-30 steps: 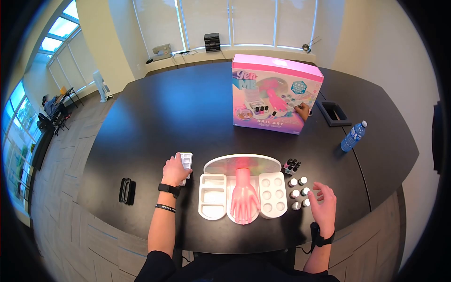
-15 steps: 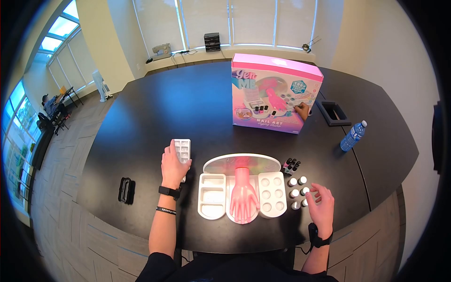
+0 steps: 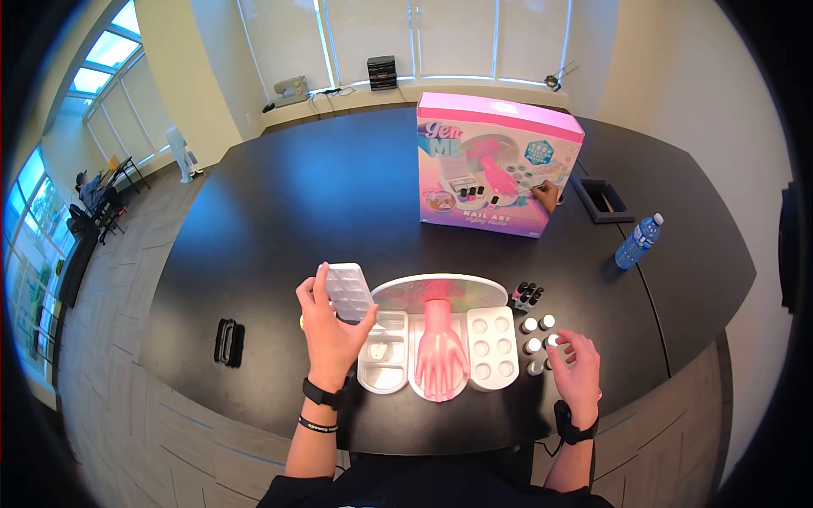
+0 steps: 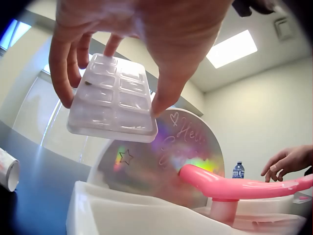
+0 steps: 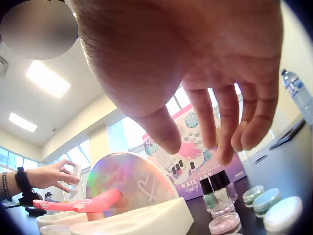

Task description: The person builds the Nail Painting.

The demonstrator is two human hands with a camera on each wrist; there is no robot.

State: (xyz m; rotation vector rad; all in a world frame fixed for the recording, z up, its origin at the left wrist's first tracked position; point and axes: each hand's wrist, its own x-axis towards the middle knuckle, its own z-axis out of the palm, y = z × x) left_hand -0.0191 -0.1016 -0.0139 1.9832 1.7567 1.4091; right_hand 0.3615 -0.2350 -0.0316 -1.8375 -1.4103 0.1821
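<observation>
Dark table in a bright, window-lined room, with you seated at its near edge. Your left hand is partly spread, thumb on one edge and fingers on the other, gripping a white compartment tray raised and tilted above the back left of the nail stand. Two columns of compartments are distinguishable; you cannot tell what they contain. Below it sits the stand's three-part bin, whose middle compartment holds a small pale item, too small to identify. Beside this, a pink model hand slopes forward from a shiny, rounded panel; on its other side is the six-well holder. Your right hand, fingers loosely bent, holds nothing near six small jars, some showing pink, green or blue contents. Behind these stand black-capped bottles, with green and purple tints among them. Farther back are an illustrated box and a water bottle.
</observation>
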